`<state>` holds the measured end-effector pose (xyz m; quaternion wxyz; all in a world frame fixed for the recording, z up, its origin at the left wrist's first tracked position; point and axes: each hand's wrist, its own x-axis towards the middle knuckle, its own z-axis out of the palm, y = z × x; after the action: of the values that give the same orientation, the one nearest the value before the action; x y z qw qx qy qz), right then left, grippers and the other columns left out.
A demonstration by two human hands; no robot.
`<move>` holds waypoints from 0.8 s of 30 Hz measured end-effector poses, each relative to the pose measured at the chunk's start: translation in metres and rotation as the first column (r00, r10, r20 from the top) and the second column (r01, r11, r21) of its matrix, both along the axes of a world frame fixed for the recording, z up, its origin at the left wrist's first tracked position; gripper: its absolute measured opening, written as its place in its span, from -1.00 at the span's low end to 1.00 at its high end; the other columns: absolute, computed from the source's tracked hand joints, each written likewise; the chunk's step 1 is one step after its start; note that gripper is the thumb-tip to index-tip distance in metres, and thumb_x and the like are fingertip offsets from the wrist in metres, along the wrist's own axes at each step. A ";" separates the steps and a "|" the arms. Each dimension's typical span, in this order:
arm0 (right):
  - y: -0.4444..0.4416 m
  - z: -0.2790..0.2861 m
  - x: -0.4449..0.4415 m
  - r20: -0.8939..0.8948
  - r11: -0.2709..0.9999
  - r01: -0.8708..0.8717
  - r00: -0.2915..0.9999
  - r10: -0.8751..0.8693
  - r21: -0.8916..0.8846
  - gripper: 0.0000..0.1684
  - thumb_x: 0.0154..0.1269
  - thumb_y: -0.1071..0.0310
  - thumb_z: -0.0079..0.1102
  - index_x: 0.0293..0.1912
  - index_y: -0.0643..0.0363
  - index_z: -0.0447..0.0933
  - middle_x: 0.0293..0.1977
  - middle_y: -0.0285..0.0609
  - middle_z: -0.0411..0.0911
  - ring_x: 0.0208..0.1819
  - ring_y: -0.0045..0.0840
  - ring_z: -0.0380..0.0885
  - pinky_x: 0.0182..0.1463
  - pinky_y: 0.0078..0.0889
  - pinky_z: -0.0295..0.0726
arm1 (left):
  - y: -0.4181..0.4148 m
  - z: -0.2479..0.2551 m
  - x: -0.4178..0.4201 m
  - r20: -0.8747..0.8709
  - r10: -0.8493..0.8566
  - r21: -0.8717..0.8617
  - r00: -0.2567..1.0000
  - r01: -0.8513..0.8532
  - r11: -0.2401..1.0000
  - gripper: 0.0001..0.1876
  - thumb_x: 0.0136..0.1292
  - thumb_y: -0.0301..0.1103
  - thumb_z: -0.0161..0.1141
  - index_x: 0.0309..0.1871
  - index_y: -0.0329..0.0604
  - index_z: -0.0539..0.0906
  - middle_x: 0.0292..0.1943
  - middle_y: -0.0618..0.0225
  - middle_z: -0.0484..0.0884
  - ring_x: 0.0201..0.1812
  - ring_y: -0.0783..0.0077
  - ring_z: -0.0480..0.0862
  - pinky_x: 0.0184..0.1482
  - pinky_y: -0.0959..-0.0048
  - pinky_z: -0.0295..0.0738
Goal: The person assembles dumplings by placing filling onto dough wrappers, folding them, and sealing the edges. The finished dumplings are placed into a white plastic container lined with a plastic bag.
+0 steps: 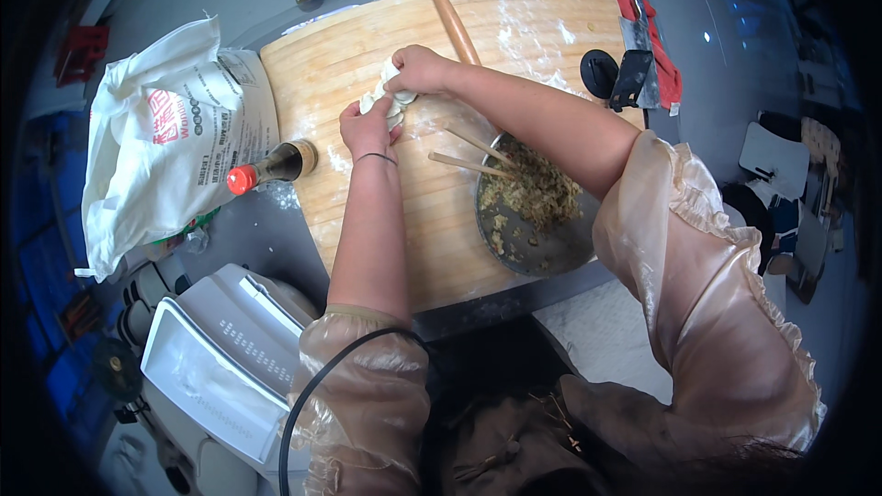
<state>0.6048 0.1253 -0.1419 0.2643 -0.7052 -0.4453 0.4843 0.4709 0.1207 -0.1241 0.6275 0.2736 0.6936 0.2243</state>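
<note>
Over the wooden board (441, 234), my left hand (368, 129) and my right hand (422, 71) meet on soft white dough (381, 93). The right thumb and fingers pinch its upper part, while the left hand grips its lower end. My fingers hide some of the dough, so I cannot tell whether it is one piece or several. Closer to me, below the right forearm, a metal bowl (537, 258) holds chopped filling (541, 186). A pair of wooden chopsticks (475, 164) rests in it, handles towards the hands. Beyond the right hand lies a wooden rolling pin (451, 17).
At the board's left edge, a dark bottle with a red cap (272, 165) lies near a large white printed sack (186, 131). A black phone stand (617, 76) and a red cloth (661, 55) occupy the right edge. Flour dusts the board. A white plastic bin (220, 358) stands lower left.
</note>
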 end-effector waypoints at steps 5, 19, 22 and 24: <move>0.001 0.012 0.006 -0.169 0.983 0.045 0.983 -0.076 -0.180 -0.70 -0.08 0.28 0.29 -0.38 0.29 0.50 -0.56 -0.13 0.49 -0.69 -0.52 0.41 -0.64 -0.48 0.37 | 0.004 0.006 0.000 0.096 -0.043 -0.057 0.994 0.048 0.997 -0.59 0.00 -0.43 0.32 -0.05 -0.17 0.47 -0.28 0.32 0.59 -0.36 0.46 0.58 -0.52 0.56 0.50; -0.025 0.255 -0.011 -0.162 0.997 -0.066 0.984 0.070 0.029 -0.74 0.06 0.32 0.26 -0.18 0.09 0.54 -0.36 -0.41 0.54 -0.34 -0.77 0.44 -0.40 -0.68 0.36 | -0.015 0.194 -0.044 0.596 -0.031 0.160 0.803 -0.081 0.984 -0.63 0.03 -0.38 0.29 -0.07 -0.17 0.48 -0.27 0.33 0.58 -0.31 0.44 0.59 -0.39 0.45 0.52; -0.043 0.313 -0.054 -0.306 0.997 -0.038 0.950 0.059 0.074 -0.63 0.06 0.50 0.24 -0.08 0.14 0.47 -0.33 -0.40 0.53 -0.34 -0.77 0.50 -0.35 -0.72 0.48 | -0.037 0.253 -0.086 0.594 -0.098 0.228 0.799 -0.050 0.972 -0.67 0.07 -0.36 0.29 -0.09 -0.12 0.49 -0.26 0.39 0.58 -0.25 0.50 0.56 -0.28 0.43 0.50; -0.054 0.341 -0.096 -0.351 0.993 -0.073 0.931 0.102 0.095 -0.64 0.06 0.50 0.23 -0.07 0.15 0.49 -0.34 -0.39 0.53 -0.37 -0.77 0.48 -0.36 -0.72 0.45 | -0.049 0.283 -0.132 0.599 -0.122 0.261 0.791 -0.049 0.964 -0.66 0.08 -0.35 0.30 -0.08 -0.13 0.49 -0.25 0.40 0.58 -0.25 0.53 0.56 -0.26 0.45 0.48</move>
<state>0.5088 0.0713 0.1989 0.3467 -0.5746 -0.4403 0.5965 0.3386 0.0721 0.1589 0.7797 0.2807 0.4126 0.3782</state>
